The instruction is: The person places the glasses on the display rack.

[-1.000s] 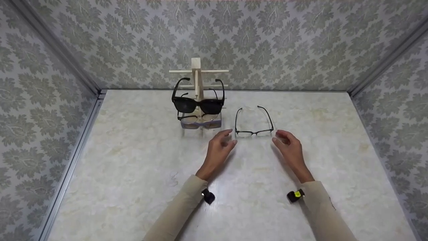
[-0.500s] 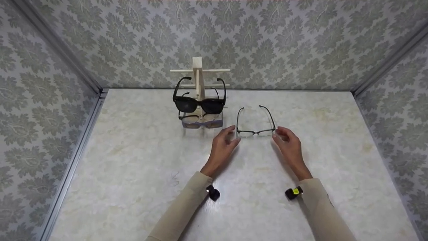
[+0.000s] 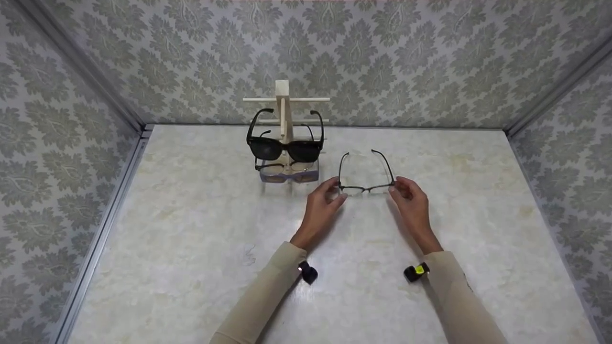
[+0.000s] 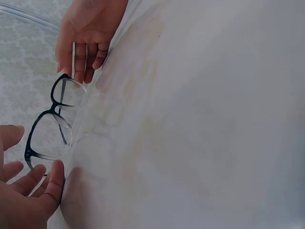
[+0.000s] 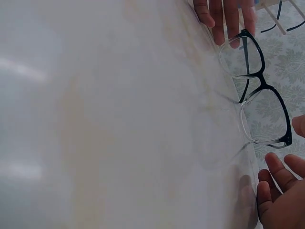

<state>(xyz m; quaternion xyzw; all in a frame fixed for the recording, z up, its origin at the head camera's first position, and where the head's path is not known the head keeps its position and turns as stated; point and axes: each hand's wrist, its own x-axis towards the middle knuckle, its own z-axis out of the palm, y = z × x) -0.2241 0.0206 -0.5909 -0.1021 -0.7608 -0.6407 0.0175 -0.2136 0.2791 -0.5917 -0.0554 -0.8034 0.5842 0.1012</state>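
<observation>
A pair of eyeglasses [image 3: 366, 190] stands on the marbled table, its temples unfolded toward the back wall. The upper rim is dark and the lower part of each lens rim looks clear, as the left wrist view shows on the same glasses [image 4: 53, 109]. My left hand [image 3: 319, 206] is at the left hinge, its fingers relaxed and thumb apart from the frame. At the right hinge is my right hand [image 3: 414, 206], fingers loosely bent; in the right wrist view its thumb [image 5: 299, 125] is clear of the frame. Whether any fingertips touch the glasses I cannot tell.
Left of the glasses rises a wooden display stand [image 3: 282, 89] with crossbars. Black sunglasses [image 3: 266, 149], a thin dark-rimmed pair [image 3: 260, 167] and a purple-framed pair [image 3: 288, 178] hang on it. Patterned walls [image 3: 382, 57] enclose the table [image 3: 191, 239] at the back and sides.
Both hands have moved slightly forward and inward, closing in on the two hinges of the eyeglasses. The glasses and the stand keep their places.
</observation>
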